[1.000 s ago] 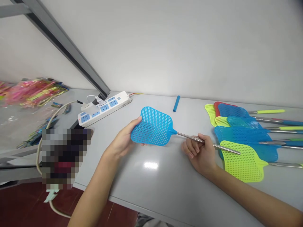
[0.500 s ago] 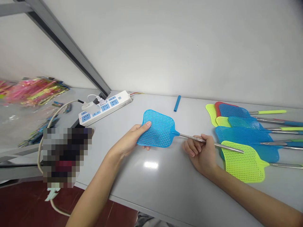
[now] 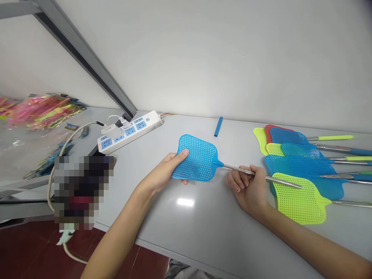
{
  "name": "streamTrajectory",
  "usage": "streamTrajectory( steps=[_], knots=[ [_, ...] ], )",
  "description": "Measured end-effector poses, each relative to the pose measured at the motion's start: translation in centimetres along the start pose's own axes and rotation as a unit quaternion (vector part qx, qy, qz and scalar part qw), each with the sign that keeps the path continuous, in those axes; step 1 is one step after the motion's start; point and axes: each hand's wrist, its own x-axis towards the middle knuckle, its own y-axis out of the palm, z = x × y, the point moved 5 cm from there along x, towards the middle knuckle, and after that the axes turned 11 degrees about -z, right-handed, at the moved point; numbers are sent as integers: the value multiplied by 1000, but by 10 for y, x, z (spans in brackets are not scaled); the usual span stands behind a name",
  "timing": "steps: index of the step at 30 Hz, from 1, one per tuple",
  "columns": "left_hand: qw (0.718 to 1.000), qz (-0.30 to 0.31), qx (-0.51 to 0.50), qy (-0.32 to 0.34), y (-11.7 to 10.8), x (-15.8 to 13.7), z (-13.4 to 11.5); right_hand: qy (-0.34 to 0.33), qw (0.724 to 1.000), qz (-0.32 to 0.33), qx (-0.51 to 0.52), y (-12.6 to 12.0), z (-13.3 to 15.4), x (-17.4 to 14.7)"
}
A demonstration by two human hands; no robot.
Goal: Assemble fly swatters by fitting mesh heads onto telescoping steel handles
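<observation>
A fly swatter (image 3: 200, 159) with a blue perforated head and a bare metal rod is held level above the table between both hands. My left hand (image 3: 167, 170) pinches the left edge of its head, thumb on top and fingers beneath. Closed round the middle of the rod is my right hand (image 3: 247, 186); the rod's free end reaches over a yellow-green fly swatter (image 3: 302, 205) lying on the table. Behind the held swatter lies a short blue tube (image 3: 218, 126).
Several blue, yellow-green and red swatters (image 3: 299, 164) lie overlapped at the right. A white power strip (image 3: 130, 131) with plugs sits at the back left. Packaged items in clear plastic (image 3: 43, 112) lie farther left, past a grey metal post (image 3: 87, 58). A white cable (image 3: 50, 182) hangs down.
The swatter's head and my left hand have shifted slightly right, towards my right hand. Both hands keep their grip.
</observation>
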Motion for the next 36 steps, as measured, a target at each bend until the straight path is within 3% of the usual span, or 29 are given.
streamTrajectory(
  steps=[36],
  knots=[
    [999,30,-8,5,19,-1,2,-6,1000,3,5,2,2,-1]
  ],
)
